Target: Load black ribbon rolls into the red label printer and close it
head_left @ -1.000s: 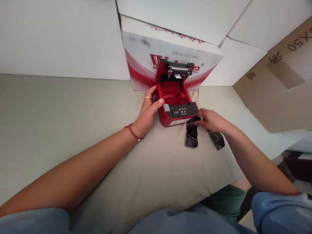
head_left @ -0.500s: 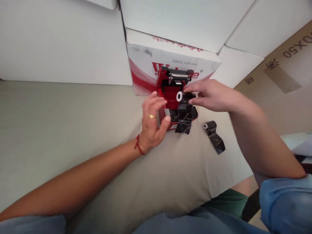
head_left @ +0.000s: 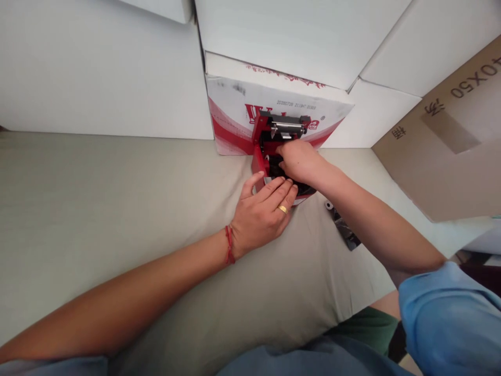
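A red and black label printer point(head_left: 257, 169) stands on the cloth with its lid raised. Inside it sits a roll of black labels point(head_left: 274, 167), its white core end just showing at the left. My right hand point(head_left: 300, 162) reaches into the printer, fingers closed at the roll; its fingertips are partly hidden. Across the printer's front edge lies my left hand point(head_left: 263, 213), fingers stretched out and thumb apart at the left corner. The roll's loose strip is mostly covered by my hands. A second black roll point(head_left: 346, 230) rests to the right, half behind my right forearm.
Directly behind the printer stands a white and red carton point(head_left: 230, 120). White boxes point(head_left: 105, 68) form a wall at the back. At the right is a brown cardboard box point(head_left: 434, 172). Pale cloth point(head_left: 117, 198) covers the work surface.
My right hand has lowered the black roll from above the printer into its open body. My left hand has moved right and down onto the printer's front edge.
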`<state>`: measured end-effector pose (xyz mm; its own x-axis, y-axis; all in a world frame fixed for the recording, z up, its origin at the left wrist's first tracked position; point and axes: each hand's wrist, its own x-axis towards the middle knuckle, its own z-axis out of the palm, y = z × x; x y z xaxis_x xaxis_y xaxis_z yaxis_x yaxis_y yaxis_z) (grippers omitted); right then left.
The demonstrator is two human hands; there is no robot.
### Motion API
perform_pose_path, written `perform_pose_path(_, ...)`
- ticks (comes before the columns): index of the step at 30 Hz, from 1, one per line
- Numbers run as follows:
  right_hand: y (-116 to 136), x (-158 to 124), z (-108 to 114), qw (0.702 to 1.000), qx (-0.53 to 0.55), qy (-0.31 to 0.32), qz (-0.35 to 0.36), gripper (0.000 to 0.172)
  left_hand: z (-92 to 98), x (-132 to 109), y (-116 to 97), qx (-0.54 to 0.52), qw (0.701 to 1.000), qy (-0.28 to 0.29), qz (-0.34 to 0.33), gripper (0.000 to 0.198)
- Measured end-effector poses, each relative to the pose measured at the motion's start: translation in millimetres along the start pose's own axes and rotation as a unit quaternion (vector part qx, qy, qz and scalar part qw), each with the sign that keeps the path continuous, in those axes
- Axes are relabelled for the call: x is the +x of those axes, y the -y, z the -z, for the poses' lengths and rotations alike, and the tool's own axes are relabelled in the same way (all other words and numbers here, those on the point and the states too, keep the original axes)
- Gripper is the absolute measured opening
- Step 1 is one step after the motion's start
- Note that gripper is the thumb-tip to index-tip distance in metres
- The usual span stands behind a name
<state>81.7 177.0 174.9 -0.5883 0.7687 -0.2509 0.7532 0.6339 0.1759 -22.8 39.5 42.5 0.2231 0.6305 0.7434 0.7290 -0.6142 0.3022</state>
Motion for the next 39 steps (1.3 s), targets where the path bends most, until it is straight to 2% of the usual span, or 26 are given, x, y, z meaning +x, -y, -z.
perform_pose_path(3,-11,-10,-3,0.994,0.102,-0.032,0.033,0.036,-1.7,-2,4,0.002,1.0,0.001,-0.007,0.062)
perform_pose_path(5,-23,-23,-7,0.971,0.215,-0.095,0.049,0.031,-3.1,-3,4,-0.002,1.0,-0.002,-0.004,0.062)
perform_pose_path(7,-37,-32,-12,0.926,0.316,-0.207,0.02,0.031,-4.2,-3,4,0.0,1.0,-0.01,-0.007,0.062)
perform_pose_path(9,-53,-32,-19,0.87,0.365,-0.329,-0.036,0.039,-4.5,-3,3,0.018,0.999,-0.022,-0.02,0.061)
perform_pose_path(11,-67,-21,-26,0.835,0.373,-0.397,-0.08,0.048,-3.7,-2,2,0.05,0.997,-0.043,-0.039,0.057)
perform_pose_path(14,-78,4,-34,0.842,0.373,-0.377,-0.097,0.058,-0.6,2,1,0.103,0.989,-0.075,-0.078,0.043)
perform_pose_path(18,-74,24,-41,0.861,0.394,-0.314,-0.074,0.066,4.2,6,-1,0.14,0.979,-0.093,-0.115,0.025)
perform_pose_path(23,-70,23,-46,0.811,0.499,-0.299,-0.058,0.061,8.1,9,-4,0.152,0.977,-0.097,-0.113,0.021)
perform_pose_path(25,-72,17,-49,0.798,0.509,-0.318,-0.051,0.063,9.2,10,-6,0.16,0.976,-0.096,-0.109,0.02)
perform_pose_path(28,-72,-1,-52,0.775,0.469,-0.419,-0.056,0.061,10.0,11,-7,0.165,0.977,-0.09,-0.105,0.02)
perform_pose_path(30,-69,-17,-52,0.778,0.442,-0.444,-0.033,0.054,10.0,11,-7,0.163,0.977,-0.087,-0.108,0.021)
perform_pose_path(32,-62,-29,-50,0.823,0.428,-0.371,0.036,0.046,9.8,11,-6,0.159,0.978,-0.084,-0.108,0.023)
perform_pose_path(35,-51,-32,-40,0.888,0.393,-0.198,0.132,0.029,9.3,11,-6,0.155,0.979,-0.079,-0.105,0.024)
perform_pose_path(36,-47,-29,-36,0.904,0.373,-0.154,0.14,0.026,9.1,11,-6,0.154,0.98,-0.077,-0.103,0.024)
perform_pose_path(39,-38,-18,-17,0.946,0.294,-0.035,0.131,0.036,8.3,10,-7,0.149,0.981,-0.08,-0.098,0.029)
